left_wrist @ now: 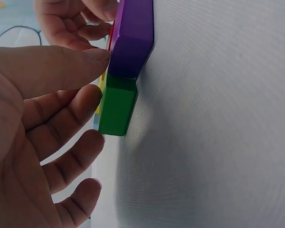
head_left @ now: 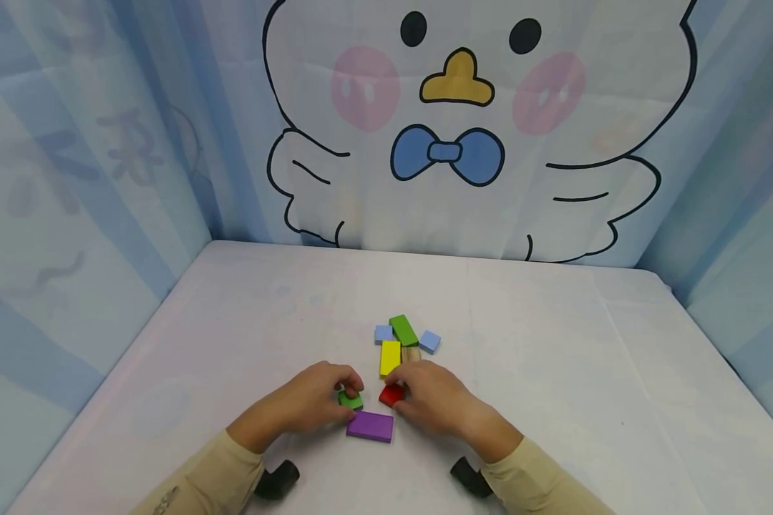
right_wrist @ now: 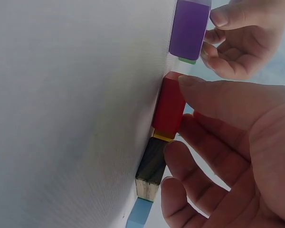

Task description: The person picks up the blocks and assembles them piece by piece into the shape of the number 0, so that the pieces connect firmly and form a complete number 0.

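Note:
My left hand point(head_left: 312, 400) is at a small green block point(head_left: 351, 400), fingers curled about it, with the thumb by the corner where it meets a purple block point(head_left: 370, 426). In the left wrist view the purple block point(left_wrist: 131, 40) and green block point(left_wrist: 118, 105) stand end to end. My right hand point(head_left: 434, 400) pinches a red block point(head_left: 391, 395) between thumb and fingers; in the right wrist view the red block point(right_wrist: 170, 107) lies beside a dark-grained wooden block point(right_wrist: 151, 161). A yellow block point(head_left: 390, 359) lies just beyond the red one.
Farther back lie a longer green block point(head_left: 404, 330) and two light blue blocks, one on the left point(head_left: 383, 334) and one on the right point(head_left: 429, 342). A white cloth covers the table point(head_left: 554, 372). Printed curtains point(head_left: 103, 143) enclose its back and sides.

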Available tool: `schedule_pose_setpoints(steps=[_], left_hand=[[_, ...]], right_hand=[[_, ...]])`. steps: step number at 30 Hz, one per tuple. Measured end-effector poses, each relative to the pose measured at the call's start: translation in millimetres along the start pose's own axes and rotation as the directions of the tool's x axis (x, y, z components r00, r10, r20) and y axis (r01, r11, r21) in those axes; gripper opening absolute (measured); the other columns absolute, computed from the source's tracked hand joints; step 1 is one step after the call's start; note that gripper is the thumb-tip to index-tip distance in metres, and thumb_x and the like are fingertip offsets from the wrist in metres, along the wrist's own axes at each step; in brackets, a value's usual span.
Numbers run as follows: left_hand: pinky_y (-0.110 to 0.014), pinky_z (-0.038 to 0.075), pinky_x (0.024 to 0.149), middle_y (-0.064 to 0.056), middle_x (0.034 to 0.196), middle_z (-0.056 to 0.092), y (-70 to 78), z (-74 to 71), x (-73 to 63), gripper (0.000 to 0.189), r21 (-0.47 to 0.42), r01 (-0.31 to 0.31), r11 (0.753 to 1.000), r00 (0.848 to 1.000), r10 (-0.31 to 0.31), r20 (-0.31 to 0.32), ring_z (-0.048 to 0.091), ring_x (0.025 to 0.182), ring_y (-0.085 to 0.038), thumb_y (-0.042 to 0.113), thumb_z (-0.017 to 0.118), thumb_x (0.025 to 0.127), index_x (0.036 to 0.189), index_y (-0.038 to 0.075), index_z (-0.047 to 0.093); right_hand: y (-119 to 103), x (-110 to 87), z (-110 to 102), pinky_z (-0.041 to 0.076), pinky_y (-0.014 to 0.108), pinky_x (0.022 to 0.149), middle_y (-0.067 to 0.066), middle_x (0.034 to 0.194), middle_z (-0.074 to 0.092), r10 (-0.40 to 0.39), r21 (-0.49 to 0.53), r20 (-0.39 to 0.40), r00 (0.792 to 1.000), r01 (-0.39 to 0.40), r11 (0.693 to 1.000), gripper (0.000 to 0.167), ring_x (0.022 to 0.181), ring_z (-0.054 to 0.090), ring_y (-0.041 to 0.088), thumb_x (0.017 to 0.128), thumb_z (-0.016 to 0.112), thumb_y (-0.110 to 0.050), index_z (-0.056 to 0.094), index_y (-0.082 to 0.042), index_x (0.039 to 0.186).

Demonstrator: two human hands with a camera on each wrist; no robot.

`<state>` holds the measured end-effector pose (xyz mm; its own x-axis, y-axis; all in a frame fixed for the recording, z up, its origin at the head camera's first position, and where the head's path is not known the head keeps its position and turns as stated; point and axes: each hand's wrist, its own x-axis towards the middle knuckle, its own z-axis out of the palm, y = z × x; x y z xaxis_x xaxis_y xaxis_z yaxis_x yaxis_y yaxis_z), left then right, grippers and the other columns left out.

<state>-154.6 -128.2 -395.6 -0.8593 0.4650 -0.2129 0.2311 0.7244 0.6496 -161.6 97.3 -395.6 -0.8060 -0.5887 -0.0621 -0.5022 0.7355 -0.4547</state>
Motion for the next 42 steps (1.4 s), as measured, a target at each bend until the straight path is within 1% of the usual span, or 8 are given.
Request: schedule_pose_setpoints(steps=[10,14,20,26,42], left_hand=[[-0.043,0.049,0.090,0.008,0.092,0.062,1.2,-0.6,0.1,0.029,0.006,0.001,1.000,1.000,-0.001,-0.003,0.053,0.093,-0.018,0.012,0.083,0.082,0.106,0.013,0.067],[-0.042,0.049,0.090,0.009,0.092,0.061,1.4,0.6,1.3,0.029,0.004,0.014,1.000,1.000,-0.014,0.000,0.053,0.093,-0.017,0.013,0.083,0.082,0.106,0.013,0.068],[-0.041,0.049,0.090,0.009,0.091,0.062,1.7,1.0,1.2,0.029,0.000,0.023,1.000,1.000,-0.023,-0.003,0.053,0.092,-0.016,0.013,0.084,0.081,0.105,0.013,0.068],[-0.042,0.049,0.091,0.010,0.091,0.062,1.1,1.6,0.8,0.029,0.001,0.017,1.000,1.000,-0.017,-0.003,0.053,0.093,-0.017,0.013,0.084,0.082,0.106,0.013,0.068],[-0.042,0.049,0.091,0.009,0.092,0.062,1.3,0.2,0.9,0.030,-0.005,0.026,1.000,1.000,-0.026,0.008,0.053,0.093,-0.017,0.014,0.084,0.082,0.108,0.013,0.068]], right_hand=[[0.4,-0.6,-1.8,0.050,0.043,0.090,0.002,0.105,0.067,0.039,0.002,-0.004,0.999,-0.039,0.999,0.029,0.091,0.057,0.018,0.090,0.075,-0.019,0.069,-0.006,0.115],[0.0,-1.1,-2.2,0.050,0.043,0.090,0.001,0.103,0.067,0.047,0.001,-0.008,0.999,-0.047,0.999,0.029,0.089,0.056,0.018,0.090,0.075,-0.019,0.069,-0.006,0.115],[-0.6,-2.1,-2.1,0.050,0.044,0.090,0.004,0.104,0.067,0.042,0.008,-0.017,0.999,-0.041,0.999,0.027,0.091,0.058,0.020,0.090,0.075,-0.016,0.068,-0.005,0.114],[-0.2,-2.1,-2.0,0.049,0.045,0.093,0.005,0.106,0.068,0.038,0.005,-0.020,0.999,-0.038,0.999,0.029,0.096,0.060,0.022,0.090,0.073,-0.013,0.068,-0.004,0.117],[2.0,-0.7,-1.3,0.050,0.045,0.092,0.006,0.106,0.069,0.055,-0.009,-0.017,0.998,-0.055,0.998,0.031,0.096,0.061,0.022,0.090,0.075,-0.016,0.069,-0.004,0.118]])
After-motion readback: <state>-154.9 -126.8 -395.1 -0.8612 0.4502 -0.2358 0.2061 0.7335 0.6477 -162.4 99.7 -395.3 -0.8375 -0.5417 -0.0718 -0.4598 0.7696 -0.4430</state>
